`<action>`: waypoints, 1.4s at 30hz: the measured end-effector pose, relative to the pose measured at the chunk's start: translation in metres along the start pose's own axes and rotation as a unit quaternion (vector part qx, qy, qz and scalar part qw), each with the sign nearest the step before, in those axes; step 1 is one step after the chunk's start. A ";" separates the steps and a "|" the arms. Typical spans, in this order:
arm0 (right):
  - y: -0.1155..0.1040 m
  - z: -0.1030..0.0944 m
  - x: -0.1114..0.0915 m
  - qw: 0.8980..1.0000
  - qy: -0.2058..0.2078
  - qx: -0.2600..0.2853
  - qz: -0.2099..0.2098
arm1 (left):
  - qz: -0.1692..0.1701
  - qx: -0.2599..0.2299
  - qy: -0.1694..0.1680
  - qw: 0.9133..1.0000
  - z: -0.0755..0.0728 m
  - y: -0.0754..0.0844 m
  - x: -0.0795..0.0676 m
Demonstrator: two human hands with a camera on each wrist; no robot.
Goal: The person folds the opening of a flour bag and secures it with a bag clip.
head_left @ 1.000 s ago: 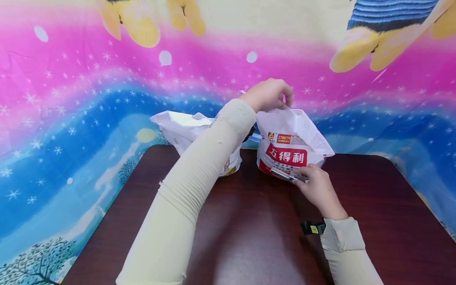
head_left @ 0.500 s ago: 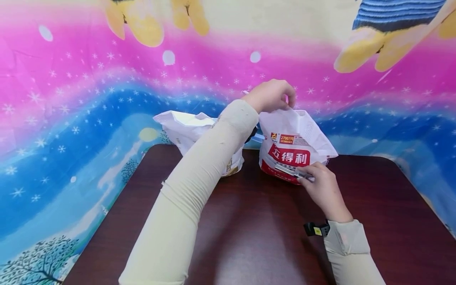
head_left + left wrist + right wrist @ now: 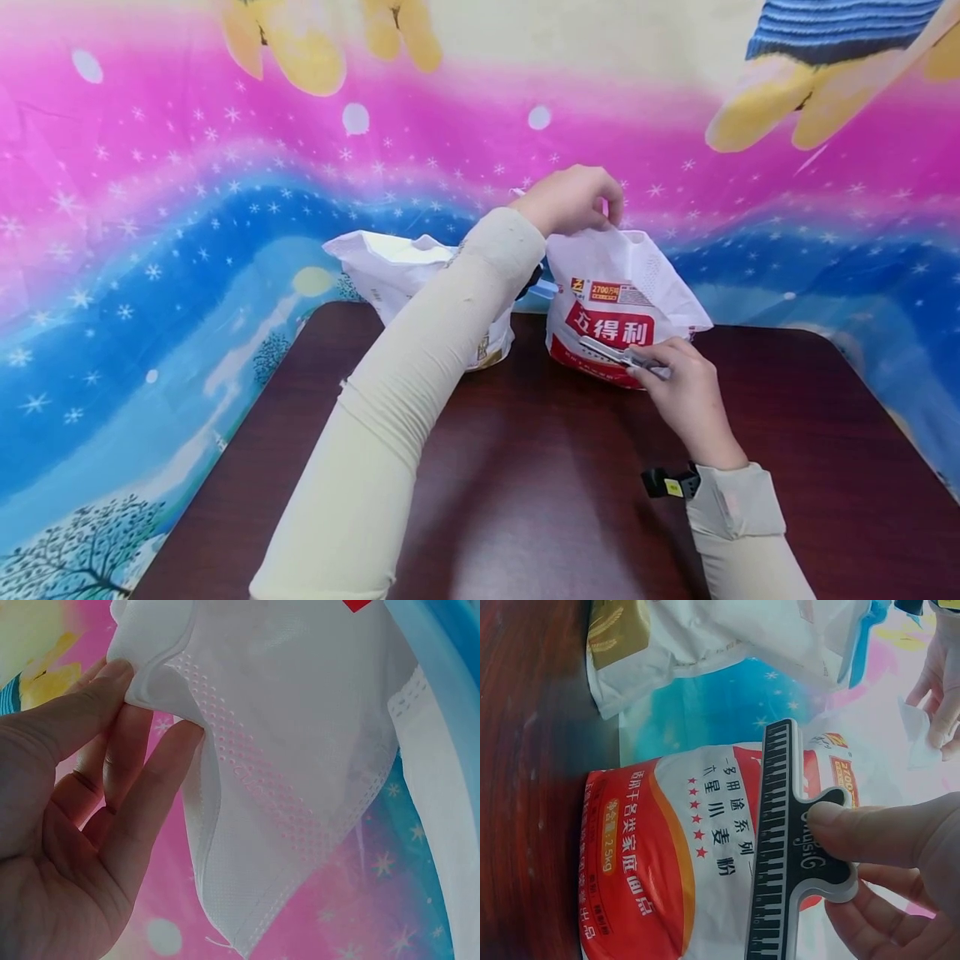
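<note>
A white and red flour bag [image 3: 611,321], printed 2.5kg, stands upright at the back of the table. My left hand [image 3: 573,200] reaches across to its top and pinches the white upper edge between thumb and fingers; the left wrist view shows the bag mouth [image 3: 255,750] folded at the fingertips. In my right hand [image 3: 693,400] is a bag clip [image 3: 780,847] with a piano-key print, pinched by its handles between thumb and fingers. The clip's long bar overlaps the front of the bag in the head view.
Left of the flour bag stands a second white bag [image 3: 405,267] with a gold patch, partly hidden behind my left sleeve [image 3: 390,417]. A blue strip [image 3: 866,645] lies along its top. The dark wooden table [image 3: 525,500] meets a patterned cloth backdrop [image 3: 225,208].
The right hand and clip have risen slightly against the front of the flour bag. My left hand keeps its pinch on the bag's top edge.
</note>
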State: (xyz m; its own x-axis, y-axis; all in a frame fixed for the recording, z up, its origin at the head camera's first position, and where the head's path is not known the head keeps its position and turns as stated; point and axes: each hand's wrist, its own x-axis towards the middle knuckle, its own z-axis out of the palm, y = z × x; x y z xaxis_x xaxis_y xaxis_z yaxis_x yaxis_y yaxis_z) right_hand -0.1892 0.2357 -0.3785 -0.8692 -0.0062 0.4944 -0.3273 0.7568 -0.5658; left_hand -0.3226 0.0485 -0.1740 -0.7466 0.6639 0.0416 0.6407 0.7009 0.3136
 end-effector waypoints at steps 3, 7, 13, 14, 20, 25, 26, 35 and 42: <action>0.000 -0.001 -0.001 1.000 0.007 0.004 0.001 | 0.006 0.005 0.002 1.000 0.000 0.001 0.001; 0.000 -0.001 0.000 1.000 0.018 0.009 0.001 | 0.006 0.008 0.000 1.000 0.000 0.001 0.001; 0.002 -0.001 0.002 0.999 0.036 0.015 -0.010 | 0.002 0.008 -0.001 1.000 0.001 -0.001 0.001; 0.002 -0.001 0.002 0.999 0.040 0.015 -0.012 | 0.002 0.007 -0.001 1.000 0.001 -0.001 0.001; 0.001 -0.005 0.003 0.997 0.070 0.013 -0.012 | 0.001 0.005 0.000 1.000 0.000 -0.002 0.002; 0.000 -0.006 0.004 0.996 0.092 0.018 -0.009 | -0.003 -0.001 0.002 1.000 0.001 -0.002 0.002; 0.000 -0.007 0.004 0.995 0.096 0.018 -0.009 | -0.005 -0.003 0.002 1.000 0.002 -0.002 0.002; -0.001 -0.012 0.005 0.991 0.127 0.012 -0.043 | -0.003 -0.010 0.005 1.000 0.002 -0.003 0.001; -0.003 -0.017 0.007 0.989 0.143 0.013 -0.047 | -0.004 -0.009 0.005 1.000 0.002 -0.003 0.000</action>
State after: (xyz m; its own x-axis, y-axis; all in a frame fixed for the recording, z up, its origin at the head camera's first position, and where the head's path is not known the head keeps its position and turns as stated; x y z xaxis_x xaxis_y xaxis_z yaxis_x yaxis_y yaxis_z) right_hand -0.1881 0.2444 -0.3616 -0.6959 0.1118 0.7094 -0.4137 0.7450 -0.5233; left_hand -0.3239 0.0474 -0.1769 -0.7543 0.6547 0.0490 0.6308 0.7020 0.3305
